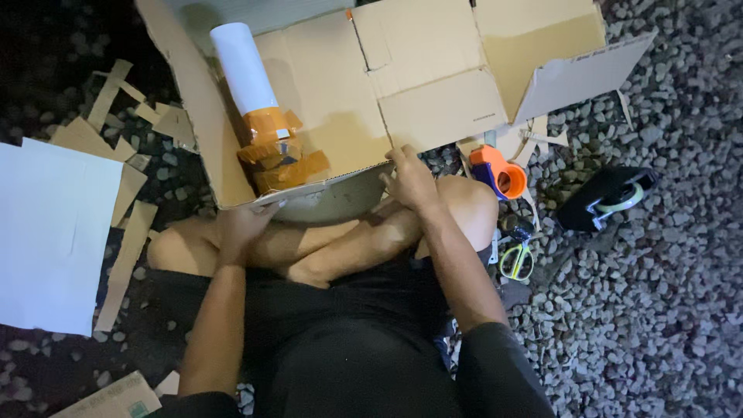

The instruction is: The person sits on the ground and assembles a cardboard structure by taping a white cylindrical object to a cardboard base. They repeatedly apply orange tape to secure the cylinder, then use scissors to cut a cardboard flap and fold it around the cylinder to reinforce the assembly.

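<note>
1. I sit cross-legged on gravel, the large flattened brown cardboard sheet (364, 85) resting against my knees so its near edge stays within reach.
2. My left hand (244, 224) is closed on the edge's left corner, steadying it.
3. My right hand (410, 179) presses fingers down on the edge.
4. The white paper tube wrapped in orange tape (259, 101) stands on the sheet.
5. The orange tape dispenser (501, 172) and the yellow-handled scissors (517, 259) lie beside my right knee.

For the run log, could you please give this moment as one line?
left hand: grips cardboard sheet edge | right hand: presses edge | orange tape dispenser: beside right knee
</note>
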{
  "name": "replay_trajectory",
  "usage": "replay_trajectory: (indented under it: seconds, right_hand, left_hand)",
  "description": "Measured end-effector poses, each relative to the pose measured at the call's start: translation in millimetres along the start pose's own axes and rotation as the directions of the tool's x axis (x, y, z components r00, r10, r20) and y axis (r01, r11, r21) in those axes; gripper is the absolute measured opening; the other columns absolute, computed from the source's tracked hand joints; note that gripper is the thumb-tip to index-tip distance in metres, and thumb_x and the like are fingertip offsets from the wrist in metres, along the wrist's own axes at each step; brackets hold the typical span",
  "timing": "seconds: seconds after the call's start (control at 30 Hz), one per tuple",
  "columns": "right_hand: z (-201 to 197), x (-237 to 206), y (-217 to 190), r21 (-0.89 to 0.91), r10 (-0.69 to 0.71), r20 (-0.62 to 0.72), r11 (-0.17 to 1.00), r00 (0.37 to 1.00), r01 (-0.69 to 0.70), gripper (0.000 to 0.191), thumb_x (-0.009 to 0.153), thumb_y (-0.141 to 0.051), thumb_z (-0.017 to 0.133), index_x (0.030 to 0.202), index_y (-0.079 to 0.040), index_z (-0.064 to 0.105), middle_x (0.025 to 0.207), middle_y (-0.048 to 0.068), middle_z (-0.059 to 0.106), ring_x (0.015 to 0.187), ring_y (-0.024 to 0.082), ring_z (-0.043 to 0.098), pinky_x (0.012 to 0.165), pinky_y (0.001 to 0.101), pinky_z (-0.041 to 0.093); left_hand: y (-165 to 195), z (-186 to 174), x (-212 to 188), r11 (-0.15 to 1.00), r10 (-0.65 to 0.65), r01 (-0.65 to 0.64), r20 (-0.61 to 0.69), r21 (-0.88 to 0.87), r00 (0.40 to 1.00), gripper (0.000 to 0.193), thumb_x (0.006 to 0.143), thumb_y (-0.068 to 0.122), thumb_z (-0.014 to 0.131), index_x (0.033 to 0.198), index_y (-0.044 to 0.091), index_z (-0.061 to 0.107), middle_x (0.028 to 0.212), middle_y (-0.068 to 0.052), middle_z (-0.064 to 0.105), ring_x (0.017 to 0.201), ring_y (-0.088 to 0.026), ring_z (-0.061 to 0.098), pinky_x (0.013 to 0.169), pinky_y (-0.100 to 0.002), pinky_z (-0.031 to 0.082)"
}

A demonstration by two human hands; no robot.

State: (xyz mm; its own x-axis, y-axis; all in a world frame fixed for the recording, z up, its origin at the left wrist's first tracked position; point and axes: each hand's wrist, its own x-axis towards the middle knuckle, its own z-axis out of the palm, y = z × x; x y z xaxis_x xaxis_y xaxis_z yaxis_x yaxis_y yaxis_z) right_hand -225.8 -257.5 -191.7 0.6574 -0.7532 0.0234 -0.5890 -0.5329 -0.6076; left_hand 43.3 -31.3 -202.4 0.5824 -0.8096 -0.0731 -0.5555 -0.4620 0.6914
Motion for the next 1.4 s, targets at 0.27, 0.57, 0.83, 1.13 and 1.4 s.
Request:
replay_trajectory:
  seconds: [0.27,0.57,0.83,1.13,1.4]
  right_hand:
    - [15,12,-4,-0.005,-0.007,0.007,1.000,1.000,0.007,0.042,0.079,-0.012,0.085,0.115,-0.003,0.065,0.111,0.019,0.063,0.095,0.039,0.068,0.081,0.0460,0.056]
    - [23,21,-4,-0.007,0.019,0.020,1.000,1.000,-0.019,0.041,0.079,-0.011,0.085,0.115,-0.003,0.065,0.111,0.019,0.063,0.092,0.037,0.068,0.079,0.0450,0.056]
    - [23,27,-1,-0.002,0.020,0.017,1.000,1.000,-0.020,0.041,0.078,-0.011,0.085,0.113,-0.004,0.065,0.112,0.017,0.063,0.094,0.036,0.069,0.081,0.0438,0.056]
    - [20,26,3,0.016,0.030,0.035,0.999,0.999,-0.031,0.041,0.079,-0.011,0.085,0.113,-0.003,0.065,0.110,0.017,0.063,0.092,0.036,0.069,0.080,0.0437,0.056]
    - [-4,18,-5,-0.024,-0.037,-0.053,0.999,0.998,0.036,0.049,0.079,-0.016,0.087,0.120,0.001,0.064,0.122,0.024,0.061,0.094,0.042,0.067,0.077,0.0460,0.055]
  left_hand:
    - [-17,-10,5,0.983,0.179,-0.170,-0.154,0.069,0.972,0.062,0.081,0.049,0.087,0.112,-0.002,0.067,0.099,-0.022,0.072,0.091,-0.043,0.068,0.074,-0.048,0.056]
    - [-38,-5,17,0.979,-0.171,0.162,0.063,0.126,0.983,0.053,0.080,0.054,0.085,0.099,0.007,0.072,0.085,-0.015,0.075,0.082,-0.038,0.072,0.074,-0.049,0.056]
    - [-37,-1,29,0.994,0.012,-0.009,-0.029,0.112,0.999,0.051,0.084,0.047,0.082,0.116,0.008,0.073,0.107,-0.018,0.075,0.096,-0.041,0.070,0.077,-0.050,0.056]
    - [-35,2,31,0.992,0.048,-0.044,-0.030,0.121,0.998,0.050,0.085,0.044,0.081,0.117,0.007,0.072,0.111,-0.018,0.074,0.100,-0.041,0.069,0.082,-0.050,0.056]
    - [-38,10,27,0.998,-0.016,0.016,-0.006,0.066,1.000,0.060,0.086,0.050,0.080,0.122,0.003,0.071,0.117,-0.019,0.073,0.105,-0.040,0.068,0.088,-0.049,0.054]
